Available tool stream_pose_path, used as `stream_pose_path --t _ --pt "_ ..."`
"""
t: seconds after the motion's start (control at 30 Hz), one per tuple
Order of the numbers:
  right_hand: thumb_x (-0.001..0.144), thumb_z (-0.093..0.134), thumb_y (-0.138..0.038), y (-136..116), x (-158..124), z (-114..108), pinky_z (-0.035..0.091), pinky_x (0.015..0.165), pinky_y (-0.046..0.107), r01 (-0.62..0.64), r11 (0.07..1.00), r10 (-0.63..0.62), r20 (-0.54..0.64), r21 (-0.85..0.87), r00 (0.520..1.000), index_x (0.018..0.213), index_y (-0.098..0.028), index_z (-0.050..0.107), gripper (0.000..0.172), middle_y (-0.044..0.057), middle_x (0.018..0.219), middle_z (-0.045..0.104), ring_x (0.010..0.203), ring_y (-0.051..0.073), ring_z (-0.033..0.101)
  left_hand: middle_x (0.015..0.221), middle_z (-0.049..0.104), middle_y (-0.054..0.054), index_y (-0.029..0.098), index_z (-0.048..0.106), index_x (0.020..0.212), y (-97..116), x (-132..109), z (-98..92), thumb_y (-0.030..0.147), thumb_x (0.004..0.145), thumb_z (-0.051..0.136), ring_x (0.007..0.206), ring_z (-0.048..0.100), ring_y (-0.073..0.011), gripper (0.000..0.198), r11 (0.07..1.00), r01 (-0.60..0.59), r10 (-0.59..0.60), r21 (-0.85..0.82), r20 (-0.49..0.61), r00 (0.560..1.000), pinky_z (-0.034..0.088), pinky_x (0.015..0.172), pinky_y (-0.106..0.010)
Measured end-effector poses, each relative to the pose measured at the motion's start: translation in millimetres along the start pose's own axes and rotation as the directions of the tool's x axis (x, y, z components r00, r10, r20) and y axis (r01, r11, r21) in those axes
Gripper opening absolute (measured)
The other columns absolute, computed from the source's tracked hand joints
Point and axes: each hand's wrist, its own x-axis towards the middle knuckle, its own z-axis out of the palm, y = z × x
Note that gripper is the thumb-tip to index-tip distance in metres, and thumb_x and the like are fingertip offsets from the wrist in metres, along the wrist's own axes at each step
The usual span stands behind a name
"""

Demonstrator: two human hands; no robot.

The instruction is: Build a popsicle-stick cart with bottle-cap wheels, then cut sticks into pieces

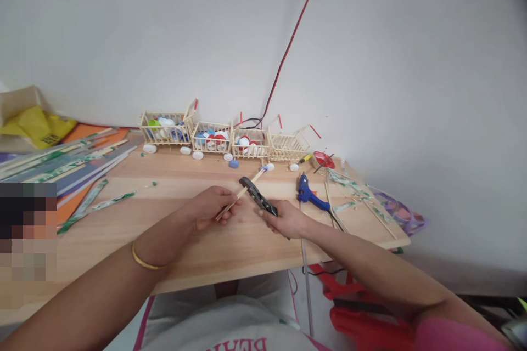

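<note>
Thin wooden sticks [225, 211] are pinched in the fingers of my left hand [212, 205], slanting up and to the right above the table. My right hand [288, 219] is closed round dark pliers [257, 196]. The head of the pliers lies at the sticks, just beyond my left fingertips; whether the jaws bite on them I cannot tell. Behind my hands stands a row of small stick-built carts, among them a left cart [164, 129] full of bottle caps and a right cart [288, 148] with an open frame.
A blue glue gun [308, 193] lies right of my hands on the wooden table [197, 266]. Packaged sticks [69, 162] cover the left side. Wrappers and loose sticks [356, 192] litter the right. A red-black cable [284, 57] runs down the wall.
</note>
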Motion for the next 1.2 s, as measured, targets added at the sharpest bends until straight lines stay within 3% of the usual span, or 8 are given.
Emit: stream_pose_path --t 0.23,0.4,0.5,0.6,0.67,0.93,1.1,1.2 --pt "0.091 0.048 -0.05 -2.1 1.8 -0.8 0.042 0.052 0.024 0.008 0.996 -0.011 -0.027 -0.092 1.0 0.089 -0.017 0.06 0.035 0.001 0.06 0.059 0.053 0.014 0.055 0.054 0.052 0.003 0.012 0.058 0.078 -4.8 3.0 1.0 0.033 0.072 0.067 0.037 0.031 -0.0029 0.024 1.0 0.006 -0.006 -0.007 -0.022 1.0 0.02 0.036 -0.016" --pt "0.092 0.046 -0.051 -5.0 3.8 -1.8 0.04 0.055 0.024 0.039 0.985 -0.044 -0.024 -0.167 0.999 0.088 -0.017 0.061 0.037 0.001 0.06 0.059 0.055 0.014 0.055 0.056 0.052 0.004 0.018 0.048 0.075 -6.1 3.8 4.5 0.036 0.075 0.064 0.037 0.029 -0.0032 0.024 0.998 -0.038 0.04 0.04 -0.056 0.998 0.018 0.037 -0.016" --pt "0.092 0.045 -0.051 -6.9 5.0 0.0 0.039 0.059 0.025 0.075 0.963 -0.095 -0.067 -0.261 0.993 0.086 -0.017 0.061 0.038 0.004 0.068 0.063 0.063 0.016 0.057 0.055 0.051 0.005 0.02 0.046 0.072 -7.9 5.4 5.3 0.038 0.08 0.056 0.037 0.031 -0.0052 0.023 0.969 -0.11 0.137 0.222 -0.109 0.985 0.022 0.039 -0.019" --pt "0.092 0.045 -0.051 -8.3 6.1 2.7 0.038 0.063 0.027 0.046 0.938 -0.086 -0.1 -0.342 0.991 0.087 -0.017 0.062 0.038 0.008 0.078 0.067 0.071 0.02 0.059 0.049 0.044 0.006 0.02 0.048 0.065 -9.1 7.1 3.7 0.037 0.083 0.05 0.039 0.035 -0.0089 0.024 0.878 -0.17 0.26 0.447 -0.149 0.954 0.026 0.042 -0.022" --pt "0.092 0.045 -0.051 -9.5 5.9 3.6 0.039 0.065 0.029 0.024 0.935 -0.065 -0.104 -0.353 0.992 0.092 -0.016 0.062 0.039 0.01 0.082 0.068 0.074 0.022 0.061 0.048 0.044 0.005 0.02 0.048 0.06 -7.7 6.8 2.4 0.034 0.082 0.053 0.043 0.038 -0.0105 0.026 0.839 -0.199 0.314 0.506 -0.152 0.937 0.027 0.046 -0.023" --pt "0.085 0.059 -0.046 -26.6 -2.5 -3.6 0.044 0.082 0.03 0.002 0.999 0.001 -0.071 0.04 0.997 0.114 -0.017 0.058 0.041 0.007 0.105 0.066 0.097 0.021 0.059 0.053 0.048 0.004 0.021 0.044 0.059 5.5 -2.9 6.1 0.031 0.084 0.049 0.054 0.043 -0.0141 0.027 0.757 -0.273 0.45 0.594 -0.17 0.877 0.03 0.058 -0.026" --pt "0.084 0.058 -0.038 -37.9 -6.5 2.5 0.043 0.064 0.025 -0.096 0.926 0.09 0.035 0.364 0.995 0.113 -0.018 0.058 0.035 0.003 0.088 0.064 0.076 0.015 0.057 0.055 0.047 0.004 0.021 0.044 0.061 4.0 -3.4 8.6 0.029 0.085 0.047 0.057 0.044 -0.0152 0.025 0.74 -0.283 0.489 0.61 -0.198 0.85 0.032 0.061 -0.027" --pt "0.084 0.057 -0.037 -36.5 -6.8 4.6 0.044 0.071 0.027 -0.052 0.955 0.052 0.009 0.293 0.999 0.116 -0.018 0.057 0.038 0.004 0.092 0.063 0.081 0.017 0.057 0.056 0.048 0.003 0.021 0.045 0.06 1.9 -3.1 8.3 0.03 0.084 0.048 0.058 0.046 -0.0154 0.026 0.733 -0.302 0.51 0.61 -0.199 0.837 0.032 0.06 -0.027"
